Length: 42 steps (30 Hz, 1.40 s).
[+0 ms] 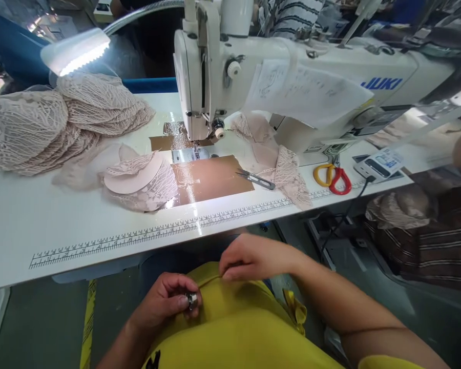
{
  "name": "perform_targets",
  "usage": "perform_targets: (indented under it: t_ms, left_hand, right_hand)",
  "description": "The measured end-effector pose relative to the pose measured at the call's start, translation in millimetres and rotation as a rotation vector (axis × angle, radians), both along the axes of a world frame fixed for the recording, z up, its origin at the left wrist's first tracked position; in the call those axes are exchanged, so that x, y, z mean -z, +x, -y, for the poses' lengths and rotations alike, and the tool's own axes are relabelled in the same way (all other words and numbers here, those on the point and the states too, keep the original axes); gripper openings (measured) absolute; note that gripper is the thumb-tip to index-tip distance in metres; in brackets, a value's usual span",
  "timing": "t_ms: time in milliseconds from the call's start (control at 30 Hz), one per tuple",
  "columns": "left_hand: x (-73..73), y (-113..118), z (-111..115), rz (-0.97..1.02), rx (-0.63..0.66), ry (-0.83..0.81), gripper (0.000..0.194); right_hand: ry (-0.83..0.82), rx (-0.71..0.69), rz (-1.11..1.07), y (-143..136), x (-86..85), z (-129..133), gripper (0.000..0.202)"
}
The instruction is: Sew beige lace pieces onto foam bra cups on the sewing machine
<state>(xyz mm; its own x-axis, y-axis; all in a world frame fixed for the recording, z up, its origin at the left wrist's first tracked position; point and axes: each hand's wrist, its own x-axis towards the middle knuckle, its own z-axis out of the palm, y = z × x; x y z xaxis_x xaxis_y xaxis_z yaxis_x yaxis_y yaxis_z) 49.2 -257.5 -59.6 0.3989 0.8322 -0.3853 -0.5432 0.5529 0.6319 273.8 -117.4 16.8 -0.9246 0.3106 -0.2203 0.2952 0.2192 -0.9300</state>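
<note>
My left hand is low in front of my yellow top, its fingers closed on a small metal part, possibly a bobbin case. Just right of it, my right hand rests near the top's upper edge with curled fingers; what they hold, if anything, is hidden. Both hands are below the table's front edge. On the table, a lace cup piece lies left of the needle of a white sewing machine. Thread snips rest on the brown plate.
Stacked lace pieces sit at the left under a lit lamp. More lace lies right of the needle, near red and yellow scissors. A ruler strip runs along the table's front. Another person's striped clothing shows at right.
</note>
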Motion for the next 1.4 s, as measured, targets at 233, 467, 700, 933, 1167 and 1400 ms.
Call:
perform_targets:
  t_ms: [233,467,700,933,1167,1400]
  left_hand:
    - [7.2,-19,7,0.074,0.061,0.159,0.019]
    - [9.6,-46,29,0.079,0.065,0.246,0.020]
    - [8.9,-54,39,0.024,0.023,0.222,0.019]
    - [7.0,-59,34,-0.015,0.022,0.251,0.020]
    - [4.9,-57,37,0.012,0.020,0.239,0.019]
    - [8.8,-55,38,0.033,0.005,0.244,0.020]
  right_hand:
    - [1.163,0.447,0.382,26,-20.9,-79,0.024]
    - [1.330,0.323,0.571,11,-0.5,-108,0.022]
    - [1.246,0.411,0.126,13,-24.4,-34,0.053]
    - [0.772,-0.085,0.039,-41,32.2,47,0.034]
    - [0.705,-0.219,0.156,-79,47.4,54,0.029]
    - [0.736,-0.273,0.150,-98,60.8,56,0.024]
